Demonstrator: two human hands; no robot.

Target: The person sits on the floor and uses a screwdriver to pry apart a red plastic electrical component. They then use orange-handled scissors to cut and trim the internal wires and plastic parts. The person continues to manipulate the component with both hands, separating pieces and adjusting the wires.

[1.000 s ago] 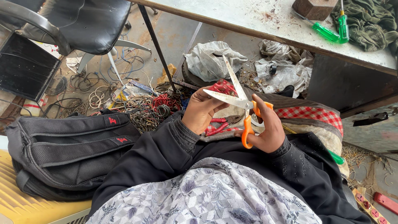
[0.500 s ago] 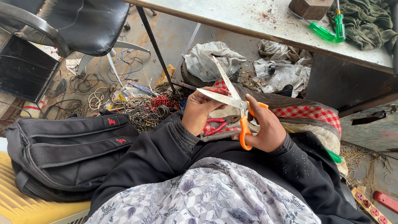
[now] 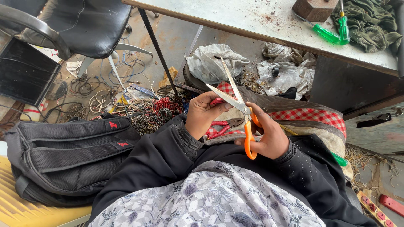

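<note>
Scissors sit open over your lap, orange handles locked in your right hand, fingers curled through the loops, blades spread in a narrow V pointing up toward the table edge. Your left hand is pinched together on something small and red right at the lower blade; whether it is a wire end is too small to tell. Keep that piece deep in the V near the pivot, where the bite is strongest, and keep your left fingertips behind the blade line. Squeeze slowly; a light, steady close looks safer than a snap. Red-handled pliers lie on the checked cloth across your knees, just under your hands, so mind the blade tips don't snag them. Left of your lap rests the black backpack; beyond your knees a tangle of wires covers the floor. Up on the table, near its far right corner, lie two green screwdrivers.
</note>
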